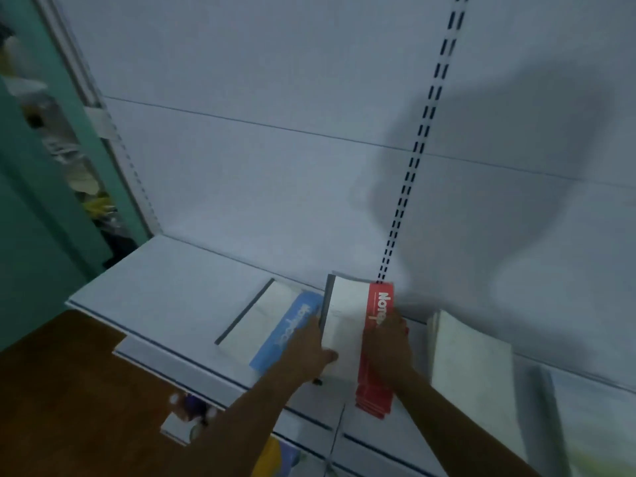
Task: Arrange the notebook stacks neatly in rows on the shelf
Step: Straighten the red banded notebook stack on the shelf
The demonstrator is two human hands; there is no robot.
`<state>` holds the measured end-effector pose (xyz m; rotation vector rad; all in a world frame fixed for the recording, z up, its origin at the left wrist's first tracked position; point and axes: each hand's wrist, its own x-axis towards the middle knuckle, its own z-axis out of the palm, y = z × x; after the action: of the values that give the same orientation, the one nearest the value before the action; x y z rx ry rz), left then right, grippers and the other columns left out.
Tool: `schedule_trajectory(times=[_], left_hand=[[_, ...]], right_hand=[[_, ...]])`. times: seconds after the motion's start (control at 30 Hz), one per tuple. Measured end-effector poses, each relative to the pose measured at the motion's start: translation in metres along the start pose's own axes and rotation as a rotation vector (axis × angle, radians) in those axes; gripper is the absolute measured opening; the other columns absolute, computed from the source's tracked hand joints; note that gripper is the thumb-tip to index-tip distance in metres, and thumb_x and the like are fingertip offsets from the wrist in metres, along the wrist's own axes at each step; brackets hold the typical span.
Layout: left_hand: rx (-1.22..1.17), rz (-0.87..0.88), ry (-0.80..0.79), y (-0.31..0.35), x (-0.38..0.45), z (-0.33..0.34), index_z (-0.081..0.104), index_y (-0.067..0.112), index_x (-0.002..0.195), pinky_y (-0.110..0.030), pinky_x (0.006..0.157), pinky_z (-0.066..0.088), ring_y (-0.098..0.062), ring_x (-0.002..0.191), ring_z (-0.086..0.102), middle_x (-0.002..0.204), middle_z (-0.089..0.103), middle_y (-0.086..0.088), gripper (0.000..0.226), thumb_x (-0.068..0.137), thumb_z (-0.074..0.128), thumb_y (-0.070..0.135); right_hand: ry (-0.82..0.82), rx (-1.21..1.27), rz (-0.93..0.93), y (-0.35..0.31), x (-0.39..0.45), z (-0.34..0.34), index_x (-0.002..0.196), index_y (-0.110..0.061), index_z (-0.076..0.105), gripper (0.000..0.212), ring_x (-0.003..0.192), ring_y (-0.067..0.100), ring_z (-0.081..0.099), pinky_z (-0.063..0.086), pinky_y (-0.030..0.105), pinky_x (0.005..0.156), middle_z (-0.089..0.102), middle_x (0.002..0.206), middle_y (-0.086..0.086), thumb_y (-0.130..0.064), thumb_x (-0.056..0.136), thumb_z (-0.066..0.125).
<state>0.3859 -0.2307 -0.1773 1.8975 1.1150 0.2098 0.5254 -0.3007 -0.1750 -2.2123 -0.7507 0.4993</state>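
Both hands grip a stack of flat, red-banded notebooks [347, 325] on the smooth white shelf [165, 284]: the left hand [311, 349] curls round its left edge, the right hand [390, 346] round its right. A blue-banded stack [272, 325] lies just left, a pale-covered stack [471, 356] right, before a white slotted back panel [275, 132].

Two bare forearms rise from the near edge, no sleeve, watch, ring or glove showing on either, the left hand [307, 351] slim-wristed with its thumb visible, the right hand [390, 342] broader across the back, and both are softened by blur in dim light.
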Motion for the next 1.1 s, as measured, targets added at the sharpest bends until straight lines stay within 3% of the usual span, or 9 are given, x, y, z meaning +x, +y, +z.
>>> schedule_trajectory(times=[0.07, 0.23, 0.37, 0.47, 0.6, 0.73, 0.83, 0.93, 1.1], left_hand=[[0.125, 0.003, -0.056, -0.002, 0.015, 0.002, 0.036, 0.004, 0.136, -0.040, 0.102, 0.043, -0.027, 0.121, 0.051, 0.133, 0.050, -0.013, 0.064, 0.086, 0.069, 0.023], [0.343, 0.015, -0.210, -0.013, 0.034, 0.012, 0.029, -0.001, 0.139, -0.033, 0.099, 0.040, -0.029, 0.125, 0.044, 0.141, 0.039, -0.020, 0.069, 0.089, 0.064, 0.031], [0.394, 0.027, -0.215, -0.014, 0.039, 0.016, 0.033, 0.002, 0.135, -0.033, 0.089, 0.045, -0.029, 0.117, 0.050, 0.137, 0.039, -0.018, 0.065, 0.088, 0.066, 0.032], [0.465, 0.038, -0.213, -0.011, 0.041, 0.017, 0.037, 0.002, 0.132, -0.034, 0.089, 0.046, -0.028, 0.114, 0.052, 0.133, 0.043, -0.017, 0.061, 0.087, 0.067, 0.032], [0.483, 0.052, -0.222, -0.012, 0.040, 0.015, 0.036, 0.002, 0.133, -0.035, 0.090, 0.047, -0.028, 0.114, 0.054, 0.131, 0.047, -0.017, 0.066, 0.086, 0.068, 0.034], [0.592, 0.128, -0.141, -0.008, 0.037, 0.009, 0.029, 0.009, 0.138, -0.038, 0.086, 0.047, -0.029, 0.114, 0.052, 0.131, 0.044, -0.014, 0.076, 0.082, 0.069, 0.042], [0.558, 0.224, -0.045, 0.004, 0.038, 0.000, 0.039, 0.012, 0.130, -0.038, 0.085, 0.047, -0.027, 0.113, 0.050, 0.127, 0.044, -0.011, 0.057, 0.089, 0.056, 0.047], [0.443, 0.380, -0.031, 0.026, 0.040, -0.009, 0.052, 0.012, 0.114, -0.034, 0.082, 0.048, -0.021, 0.100, 0.054, 0.114, 0.054, -0.008, 0.036, 0.095, 0.049, 0.042], [0.385, 0.618, -0.099, 0.092, 0.031, 0.008, 0.059, 0.015, 0.100, -0.029, 0.064, 0.045, -0.019, 0.085, 0.061, 0.095, 0.060, -0.002, 0.021, 0.093, 0.051, 0.034]], right_hand=[[-0.015, 0.027, 0.043, 0.003, -0.001, 0.005, 0.124, 0.000, 0.042, 0.036, 0.090, 0.028, 0.061, 0.055, 0.044, 0.078, 0.055, 0.112, 0.017, -0.021, 0.095, 0.047], [0.033, 0.030, 0.206, 0.017, -0.011, 0.015, 0.128, -0.006, 0.042, 0.043, 0.087, 0.029, 0.064, 0.056, 0.048, 0.080, 0.059, 0.106, 0.018, -0.034, 0.096, 0.037], [0.040, -0.246, 0.248, 0.014, -0.013, 0.024, 0.146, -0.020, 0.013, 0.059, 0.110, 0.032, 0.053, 0.045, 0.048, 0.095, 0.045, 0.126, 0.016, -0.040, 0.097, 0.037], [0.041, -0.369, 0.274, 0.005, -0.016, 0.027, 0.148, -0.017, 0.005, 0.069, 0.123, 0.035, 0.042, 0.038, 0.048, 0.102, 0.035, 0.136, 0.019, -0.034, 0.096, 0.045], [0.010, -0.566, 0.151, 0.007, -0.020, 0.025, 0.146, -0.011, 0.017, 0.063, 0.129, 0.033, 0.037, 0.036, 0.043, 0.105, 0.028, 0.145, 0.019, -0.028, 0.095, 0.049], [-0.023, -0.517, 0.149, 0.005, -0.015, 0.021, 0.144, -0.010, 0.026, 0.056, 0.127, 0.030, 0.040, 0.036, 0.042, 0.105, 0.031, 0.146, 0.015, -0.025, 0.095, 0.048], [-0.016, -0.308, 0.190, -0.002, -0.007, 0.009, 0.126, -0.007, 0.049, 0.039, 0.099, 0.023, 0.060, 0.051, 0.040, 0.093, 0.056, 0.119, 0.012, -0.026, 0.092, 0.053], [0.058, -0.101, 0.130, -0.021, -0.001, -0.013, 0.103, -0.011, 0.060, 0.018, 0.070, 0.014, 0.063, 0.058, 0.037, 0.077, 0.064, 0.086, 0.003, -0.023, 0.093, 0.051], [0.254, -0.084, 0.100, -0.023, -0.014, -0.077, 0.112, -0.016, 0.063, 0.024, 0.088, 0.015, 0.064, 0.042, 0.020, 0.074, 0.067, 0.099, 0.000, -0.021, 0.090, 0.053]])
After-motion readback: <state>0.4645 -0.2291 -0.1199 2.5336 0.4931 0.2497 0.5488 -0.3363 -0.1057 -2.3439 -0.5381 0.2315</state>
